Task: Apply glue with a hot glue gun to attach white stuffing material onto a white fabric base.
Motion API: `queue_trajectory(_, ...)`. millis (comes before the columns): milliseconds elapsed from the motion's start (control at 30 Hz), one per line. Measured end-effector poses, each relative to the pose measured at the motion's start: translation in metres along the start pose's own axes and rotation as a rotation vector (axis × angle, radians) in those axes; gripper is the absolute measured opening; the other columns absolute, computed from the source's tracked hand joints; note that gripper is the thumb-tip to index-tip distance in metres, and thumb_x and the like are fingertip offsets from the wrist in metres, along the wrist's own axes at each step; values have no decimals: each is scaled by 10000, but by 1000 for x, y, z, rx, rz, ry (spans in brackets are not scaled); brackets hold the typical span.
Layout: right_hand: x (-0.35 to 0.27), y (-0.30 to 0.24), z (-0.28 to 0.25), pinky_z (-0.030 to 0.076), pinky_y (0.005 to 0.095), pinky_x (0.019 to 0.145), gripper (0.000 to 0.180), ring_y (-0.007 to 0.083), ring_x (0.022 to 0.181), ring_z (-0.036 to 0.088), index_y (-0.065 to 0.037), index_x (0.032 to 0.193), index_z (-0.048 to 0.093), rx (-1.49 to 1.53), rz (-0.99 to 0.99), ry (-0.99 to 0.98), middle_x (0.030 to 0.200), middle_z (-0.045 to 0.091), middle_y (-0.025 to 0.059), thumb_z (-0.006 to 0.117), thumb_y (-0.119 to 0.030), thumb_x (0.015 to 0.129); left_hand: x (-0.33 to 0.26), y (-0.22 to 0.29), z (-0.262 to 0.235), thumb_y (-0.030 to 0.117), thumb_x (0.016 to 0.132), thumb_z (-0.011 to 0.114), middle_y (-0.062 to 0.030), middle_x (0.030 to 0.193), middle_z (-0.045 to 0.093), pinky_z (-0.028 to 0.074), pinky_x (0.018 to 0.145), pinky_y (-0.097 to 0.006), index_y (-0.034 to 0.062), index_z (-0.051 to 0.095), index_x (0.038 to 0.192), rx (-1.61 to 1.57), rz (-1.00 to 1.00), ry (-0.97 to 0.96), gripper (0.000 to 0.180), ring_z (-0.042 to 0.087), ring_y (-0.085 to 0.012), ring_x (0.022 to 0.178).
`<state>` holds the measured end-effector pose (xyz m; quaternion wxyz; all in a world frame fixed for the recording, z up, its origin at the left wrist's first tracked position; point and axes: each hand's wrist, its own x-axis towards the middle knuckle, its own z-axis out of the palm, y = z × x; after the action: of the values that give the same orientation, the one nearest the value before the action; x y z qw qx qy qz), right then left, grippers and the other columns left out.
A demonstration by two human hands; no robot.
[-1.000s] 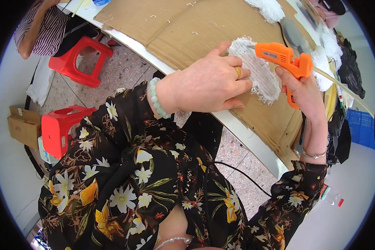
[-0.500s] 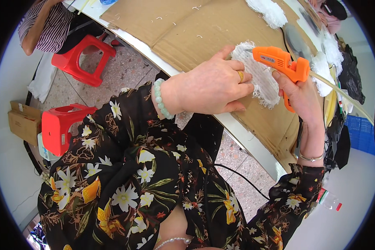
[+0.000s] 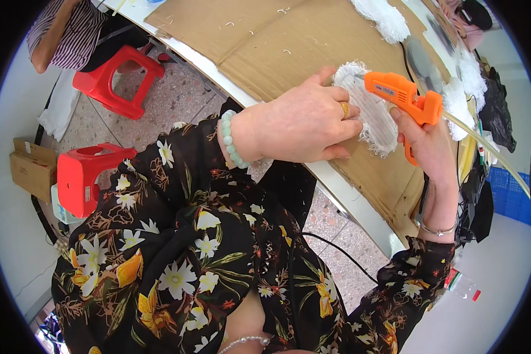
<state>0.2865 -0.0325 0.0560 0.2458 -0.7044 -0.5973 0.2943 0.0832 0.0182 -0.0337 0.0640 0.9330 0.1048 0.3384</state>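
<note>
A white fringed, sole-shaped pad (image 3: 374, 115) lies on brown cardboard. My left hand (image 3: 304, 121), palm down, steadies the pad by its near left edge. Its fingers are bent against the pad, and the fingertips are partly hidden. My right hand (image 3: 428, 141) is wrapped round the handle of an orange hot glue gun (image 3: 395, 91). The gun's nozzle points left, at the pad's far end; whether it touches the surface I cannot tell. A long pale glue stick (image 3: 484, 141) sticks out of the gun's back.
Cardboard (image 3: 277, 35) covers much of the white table. More white fringed pieces (image 3: 383, 20) lie at the far side and right, near a black plastic bag (image 3: 497, 109). Red stools (image 3: 118, 82) stand on the left. Other people sit at the upper left and upper right.
The glue gun and my right hand have shifted slightly right and nearer to me. My left hand and the pad appear slightly further right in view.
</note>
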Motion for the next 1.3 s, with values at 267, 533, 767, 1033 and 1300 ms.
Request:
queue_trajectory(267,-4,21,3,405,244,535,243,91,579,509,-50,853,555,254,-5,125,664,530,17,604,-288,861,-9,-1,5,288,701,704,-23,916,617,362,916,-490,82,599,913,29,-26,-2,314,566,-205,879)
queue_trajectory(533,-22,22,49,554,393,717,344,245,829,636,-25,874,547,1078,60,262,854,607,127,502,-363,919,-6,-1,-2,314,705,704,-36,990,614,373,905,-477,113,591,1043,64,-45,9,410,593,-197,902)
queue_trajectory(767,-13,34,70,535,503,785,323,231,953,557,-8,937,538,1332,-12,369,944,563,113,488,-328,931,0,-4,-3,270,785,633,-108,928,614,408,862,-453,96,570,1051,-20,-140,-13,324,607,-274,790)
queue_trajectory(1033,-15,47,71,499,553,839,317,242,950,536,-11,1024,498,1381,3,367,935,527,119,470,-315,938,44,-56,-25,199,863,572,-125,823,651,477,692,-308,24,654,929,-158,-346,33,203,624,-228,746)
queue_trajectory(1300,-15,46,78,496,551,848,315,234,939,544,-4,965,511,1419,10,347,926,537,116,488,-317,929,81,-96,-3,243,802,604,-103,811,659,471,693,-309,20,657,919,-176,-431,-402,258,613,-205,759)
